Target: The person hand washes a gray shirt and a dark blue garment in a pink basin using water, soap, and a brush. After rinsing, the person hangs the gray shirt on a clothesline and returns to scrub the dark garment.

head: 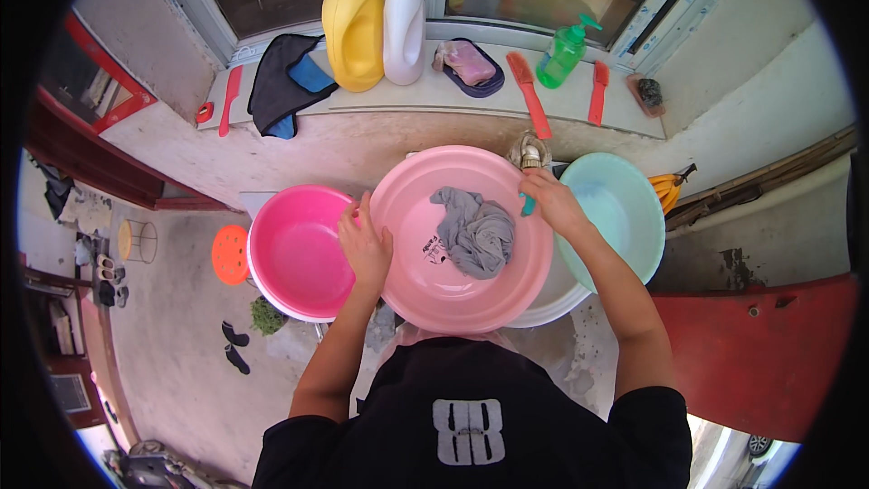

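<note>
A large light-pink plastic basin (414, 285) stands in front of me. In it lies a bunched wet-looking grey cloth (478, 238), beside black print on the basin floor. My left hand (365, 244) is at the basin's left rim, fingers spread; whether it presses on the rim is unclear. At the back right, my right hand (553, 200) is closed around the metal water tap (533, 157) near its teal part (528, 204). Fingers hide some of the tap.
A hot-pink basin (299, 251) is at left, a mint-green basin (614, 217) at right. The sill (434, 98) behind holds a yellow jug (354, 27), white pump bottle (404, 30), soap (468, 62), green pump bottle (562, 58), red brushes (529, 95) and a dark cloth (282, 81).
</note>
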`<state>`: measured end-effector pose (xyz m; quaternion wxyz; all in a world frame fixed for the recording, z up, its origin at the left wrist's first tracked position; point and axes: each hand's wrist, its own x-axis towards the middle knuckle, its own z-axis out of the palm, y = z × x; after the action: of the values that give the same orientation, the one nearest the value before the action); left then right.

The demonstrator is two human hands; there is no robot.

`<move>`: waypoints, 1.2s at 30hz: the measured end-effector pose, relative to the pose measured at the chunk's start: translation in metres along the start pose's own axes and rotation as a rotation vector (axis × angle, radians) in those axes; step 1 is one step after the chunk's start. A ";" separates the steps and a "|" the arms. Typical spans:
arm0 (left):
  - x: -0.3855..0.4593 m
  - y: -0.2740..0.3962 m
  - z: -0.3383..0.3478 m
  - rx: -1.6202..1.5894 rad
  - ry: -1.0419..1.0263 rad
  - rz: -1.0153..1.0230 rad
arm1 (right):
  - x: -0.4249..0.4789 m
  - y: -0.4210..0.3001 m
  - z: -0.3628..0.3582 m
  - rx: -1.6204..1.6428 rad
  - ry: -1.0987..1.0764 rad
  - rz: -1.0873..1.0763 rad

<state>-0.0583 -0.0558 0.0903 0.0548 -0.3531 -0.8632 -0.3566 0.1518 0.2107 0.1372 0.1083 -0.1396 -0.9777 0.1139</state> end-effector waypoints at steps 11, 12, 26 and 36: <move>-0.058 0.073 0.116 0.133 -0.893 0.364 | 0.004 0.013 -0.013 0.069 -0.146 -0.103; -0.052 0.069 0.118 0.101 -0.913 0.320 | 0.003 0.016 -0.008 0.058 -0.100 -0.120; -0.003 -0.016 0.055 -0.326 -0.712 -0.362 | 0.005 -0.040 0.060 0.198 0.559 0.398; -0.029 -0.004 0.073 0.123 -0.579 0.106 | 0.003 -0.035 0.050 0.224 0.491 0.356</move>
<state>-0.0273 -0.0263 0.0239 -0.1539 -0.4806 -0.8433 -0.1849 0.1283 0.1690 0.0988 0.3342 -0.3188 -0.8640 0.2006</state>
